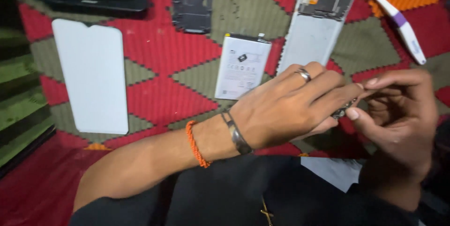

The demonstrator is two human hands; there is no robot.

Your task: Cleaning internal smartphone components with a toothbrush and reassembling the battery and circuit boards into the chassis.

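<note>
- Both hands meet at near right: left hand (286,109) and right hand (398,113) pinch a small dark part (343,110) between fingertips.
- Just beyond, battery (242,66) lies flat.
- White panel (92,76) left.
- Far right: open phone (317,20), toothbrush (397,16).

A patterned cloth (159,99) carries a white panel (91,74), battery (242,66) and toothbrush (398,17).

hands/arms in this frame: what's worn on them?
Left hand: silver ring on one finger, silver metal bangle at the wrist, orange beaded thread bracelet just behind it, forearm bare. Right hand: no jewellery visible.
</note>
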